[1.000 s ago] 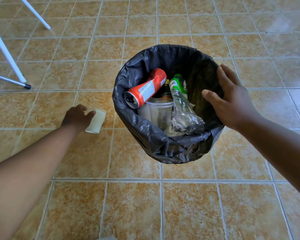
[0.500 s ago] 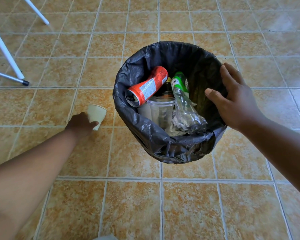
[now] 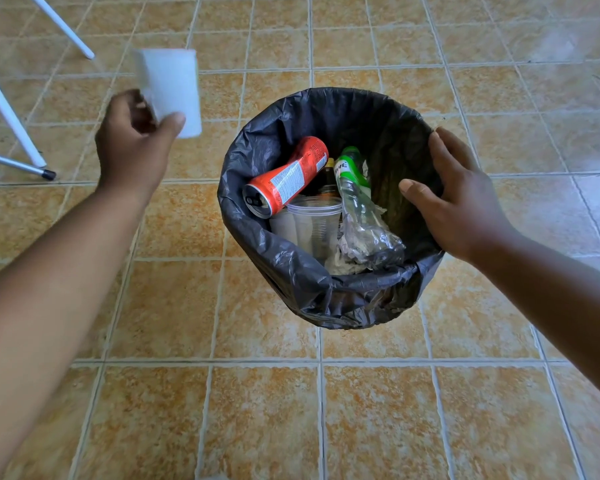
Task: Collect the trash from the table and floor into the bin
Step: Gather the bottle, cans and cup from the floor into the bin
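My left hand (image 3: 134,147) grips a white paper cup (image 3: 170,88), lifted above the tiled floor to the left of the bin; the cup is blurred. The bin (image 3: 284,271) stands in the middle, lined with a black bag. Inside it lie a red can (image 3: 288,176), a crushed clear bottle with a green label (image 3: 357,209), clear plastic cups (image 3: 312,223) and crumpled paper. My right hand (image 3: 454,199) rests on the bin's right rim with fingers spread over the edge.
White metal legs (image 3: 11,119) of a stand or table stand at the far left, one ending in a black foot. Orange-beige tiles (image 3: 257,410) cover the floor all around the bin.
My left hand took the paper cup off the floor and raised it up and toward the bin. The right hand stayed on the rim.
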`<state>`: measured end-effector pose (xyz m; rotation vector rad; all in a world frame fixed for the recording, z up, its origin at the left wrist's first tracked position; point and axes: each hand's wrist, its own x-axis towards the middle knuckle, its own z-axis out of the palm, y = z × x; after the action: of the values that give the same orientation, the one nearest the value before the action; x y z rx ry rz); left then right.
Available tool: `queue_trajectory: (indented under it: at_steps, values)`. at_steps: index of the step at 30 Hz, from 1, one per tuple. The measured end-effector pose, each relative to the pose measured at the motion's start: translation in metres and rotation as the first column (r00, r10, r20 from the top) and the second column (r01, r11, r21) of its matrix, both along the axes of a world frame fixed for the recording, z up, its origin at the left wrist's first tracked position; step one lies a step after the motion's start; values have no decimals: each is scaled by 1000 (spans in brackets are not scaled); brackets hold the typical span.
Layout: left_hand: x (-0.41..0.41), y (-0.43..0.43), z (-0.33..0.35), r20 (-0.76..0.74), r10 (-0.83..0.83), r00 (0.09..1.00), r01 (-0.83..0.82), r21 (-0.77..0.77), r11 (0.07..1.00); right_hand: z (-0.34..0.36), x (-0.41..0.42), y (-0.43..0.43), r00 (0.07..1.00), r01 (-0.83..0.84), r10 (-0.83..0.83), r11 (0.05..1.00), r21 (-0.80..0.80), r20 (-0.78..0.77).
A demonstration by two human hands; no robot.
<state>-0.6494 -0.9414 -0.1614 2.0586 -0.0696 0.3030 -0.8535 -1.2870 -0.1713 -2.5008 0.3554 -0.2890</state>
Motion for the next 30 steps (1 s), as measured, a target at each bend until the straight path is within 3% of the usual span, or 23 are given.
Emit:
queue_trajectory:
  at_steps: [3, 7, 11, 17, 19, 25, 28, 30]
  values:
    - [-17, -22, 35, 132, -377, 917, 381, -12, 924, 0, 0, 0, 1000, 1, -1, 1000, 2, -3]
    - [-48, -45, 53, 31, -728, 684, 725, 75, 685, 1, 0, 1, 1000, 2, -2, 1000, 2, -2]
    - [-64, -52, 54, -188, -812, 552, 817, 312, 484, 1, -1, 2, 1000, 2, -1, 1000, 7, -10]
    - [-73, -57, 44, -231, -791, 566, 745, 553, 371, 1, -1, 1, 1000, 4, -4, 1000, 8, -14]
    - [-72, -56, 42, -176, -796, 580, 722, 564, 401, 1, -1, 1, 1000, 5, -5, 1000, 11, -15]
    - [-68, -55, 34, 131, -716, 686, 569, 517, 640, 1, -2, 1, 1000, 0, 0, 1000, 10, -19]
    - [-65, -55, 25, 231, -565, 792, 403, 497, 769, 1, -2, 1, 1000, 0, 0, 1000, -2, -23]
    - [-61, -53, 18, 175, -420, 890, 295, 482, 825, 1, -2, 1, 1000, 10, -9, 1000, 13, -21]
